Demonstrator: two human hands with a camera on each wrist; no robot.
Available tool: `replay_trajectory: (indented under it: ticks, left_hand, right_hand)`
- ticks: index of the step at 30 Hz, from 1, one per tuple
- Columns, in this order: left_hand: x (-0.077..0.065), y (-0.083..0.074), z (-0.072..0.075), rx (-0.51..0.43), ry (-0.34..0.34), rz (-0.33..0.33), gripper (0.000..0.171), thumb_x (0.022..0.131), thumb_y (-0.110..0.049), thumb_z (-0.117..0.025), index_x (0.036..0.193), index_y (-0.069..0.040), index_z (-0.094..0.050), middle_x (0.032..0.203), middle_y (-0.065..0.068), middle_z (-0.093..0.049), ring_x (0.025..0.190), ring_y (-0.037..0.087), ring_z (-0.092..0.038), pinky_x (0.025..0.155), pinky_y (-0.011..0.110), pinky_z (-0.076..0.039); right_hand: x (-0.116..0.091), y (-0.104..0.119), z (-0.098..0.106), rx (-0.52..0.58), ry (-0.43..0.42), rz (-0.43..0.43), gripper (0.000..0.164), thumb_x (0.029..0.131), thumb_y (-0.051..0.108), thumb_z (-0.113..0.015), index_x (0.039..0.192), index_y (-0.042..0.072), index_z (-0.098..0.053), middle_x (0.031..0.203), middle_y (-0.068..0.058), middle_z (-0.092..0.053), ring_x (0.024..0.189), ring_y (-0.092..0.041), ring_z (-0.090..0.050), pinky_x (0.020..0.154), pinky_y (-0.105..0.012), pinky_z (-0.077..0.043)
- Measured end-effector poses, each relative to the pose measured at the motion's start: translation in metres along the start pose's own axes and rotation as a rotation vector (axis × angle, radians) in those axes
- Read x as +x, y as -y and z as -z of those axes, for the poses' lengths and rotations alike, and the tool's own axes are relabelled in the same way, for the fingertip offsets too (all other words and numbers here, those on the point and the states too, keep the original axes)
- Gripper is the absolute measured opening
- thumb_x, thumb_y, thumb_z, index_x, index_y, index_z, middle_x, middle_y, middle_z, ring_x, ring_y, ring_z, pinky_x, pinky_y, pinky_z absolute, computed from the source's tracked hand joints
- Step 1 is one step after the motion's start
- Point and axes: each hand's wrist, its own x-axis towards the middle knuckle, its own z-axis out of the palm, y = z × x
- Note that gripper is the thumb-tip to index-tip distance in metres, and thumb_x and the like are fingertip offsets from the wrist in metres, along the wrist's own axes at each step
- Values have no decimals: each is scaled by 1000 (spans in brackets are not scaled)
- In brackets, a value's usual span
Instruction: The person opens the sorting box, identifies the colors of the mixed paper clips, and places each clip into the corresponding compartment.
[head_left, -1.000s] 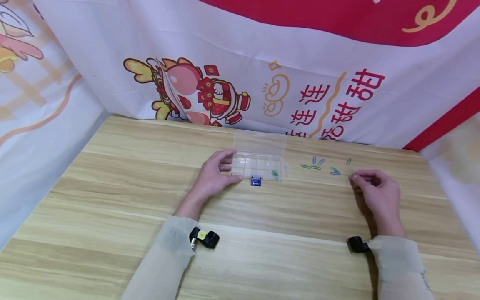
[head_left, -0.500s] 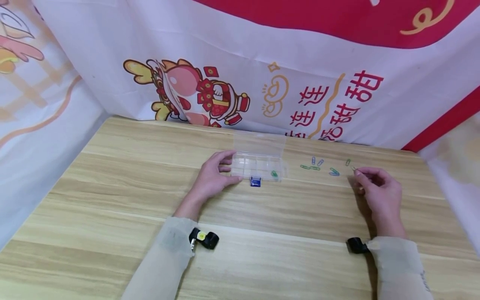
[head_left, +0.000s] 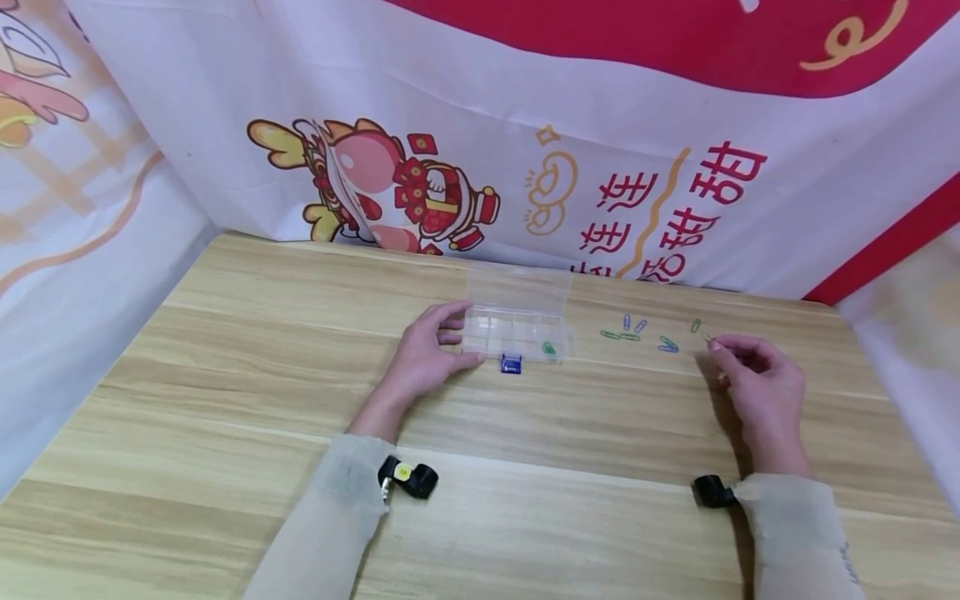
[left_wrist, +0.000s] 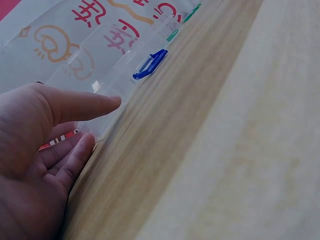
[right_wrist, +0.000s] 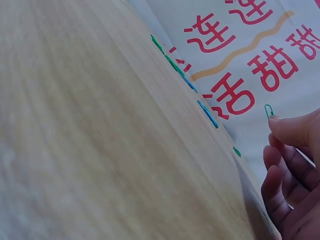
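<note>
Head view: gripping the clear box [head_left: 501, 330] at its left end with the left hand [head_left: 422, 348]; holding the right hand [head_left: 761, 385] well right of the box, past loose paperclips [head_left: 667, 343] lying on the desk [head_left: 562, 521]. Left wrist view: bracing best, probably, by pressing lightly without tipping the box; spanning its end in a part-open grip, thumb at the front edge. Right wrist view: likely working best by pinching one tip only; holding a green paperclip [right_wrist: 268, 110] in a grip closed at the fingertips, above the desk, right of the box.

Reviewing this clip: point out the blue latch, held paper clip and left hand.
Blue latch [head_left: 512, 365], head view: middle of its face.
Held paper clip [right_wrist: 268, 109], right wrist view: exposed loop.
Left hand [head_left: 424, 350], head view: back of the hand.
</note>
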Motion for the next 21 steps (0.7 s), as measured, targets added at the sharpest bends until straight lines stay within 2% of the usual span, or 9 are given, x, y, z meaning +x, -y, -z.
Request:
replay_trajectory:
  ticks: [6, 11, 13, 16, 18, 21]
  left_hand:
    - [-1, 1, 0, -1, 2, 2, 80, 86, -8, -90, 156, -22, -55, 149, 7, -60, 131, 31, -64, 116, 44, -56]
    - [0, 3, 0, 2, 0, 7, 79, 86, -8, -90, 156, -22, -55, 149, 6, -60, 131, 30, -64, 116, 44, -56]
    - [0, 3, 0, 1, 0, 7, 80, 86, -8, -90, 156, -22, -55, 148, 7, -60, 131, 30, -64, 116, 44, -56]
    - [1, 4, 0, -1, 0, 6, 80, 85, -8, -90, 156, -22, -55, 148, 7, -60, 131, 31, -64, 116, 44, -56]
    - [1, 3, 0, -3, 0, 2, 80, 85, -8, -90, 156, -22, -55, 148, 7, -60, 131, 31, -64, 116, 44, -56]
    - [0, 3, 0, -4, -2, -3, 80, 85, -8, -90, 156, -21, -56, 148, 7, -60, 131, 31, -64, 116, 44, -56]
  right_hand:
    - [-4, 6, 1, 60, 5, -19, 41, 92, 40, -85, 127, 22, -78, 108, 13, -69, 87, -14, -55, 58, -17, -52]
    - [-12, 12, -4, 107, 38, -13, 47, 90, 39, -87, 131, 18, -76, 112, 11, -69, 92, -15, -54, 61, -19, -52]
    - [-15, 13, -7, 93, 56, -3, 46, 90, 38, -87, 131, 18, -76, 112, 11, -69, 93, -14, -54, 60, -20, -52]
    - [-18, 15, -14, 2, 75, 49, 39, 94, 37, -84, 128, 19, -77, 109, 12, -69, 91, -13, -55, 57, -19, -52]
    - [-20, 16, -19, -56, 90, 80, 36, 96, 37, -82, 128, 20, -77, 109, 13, -69, 92, -13, -56, 58, -19, -53]
    - [-24, 16, -28, -84, 126, 107, 35, 98, 36, -80, 128, 19, -77, 111, 11, -68, 95, -12, -57, 63, -19, -55]
